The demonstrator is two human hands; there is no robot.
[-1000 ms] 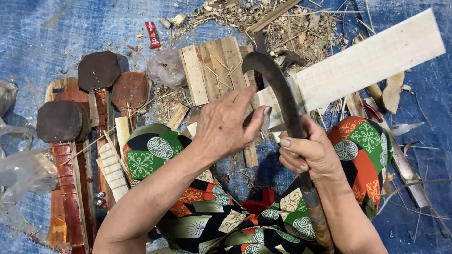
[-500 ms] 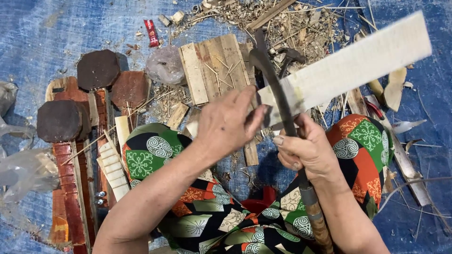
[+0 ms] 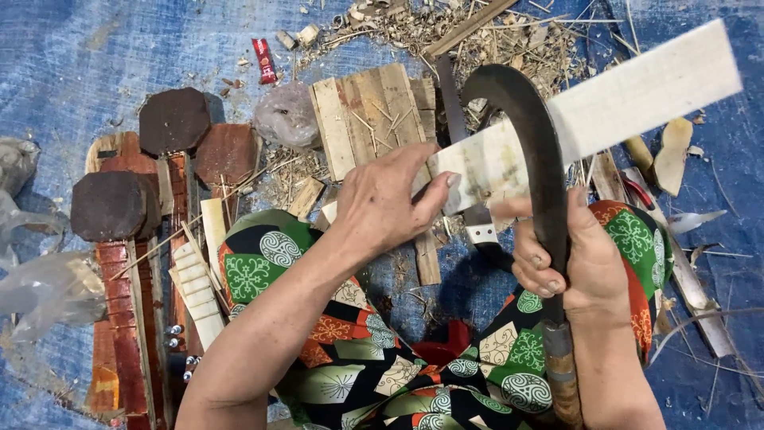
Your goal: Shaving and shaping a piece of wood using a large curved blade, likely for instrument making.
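The pale wooden slat [image 3: 605,103] now slants higher across the blue tarp [image 3: 95,64] than a second ago. The left hand [image 3: 386,203] clamps its near end; the right hand [image 3: 585,267] grips the curved blade [image 3: 541,151], slid closer along the wood.

Dark octagonal wooden blocks [image 3: 173,119], a red packet [image 3: 263,60] and wood shavings [image 3: 414,24] lie on a blue tarp [image 3: 103,48].

Left hand [image 3: 382,203] pinching, fingers extended; right hand [image 3: 574,267] fisted, clenched.
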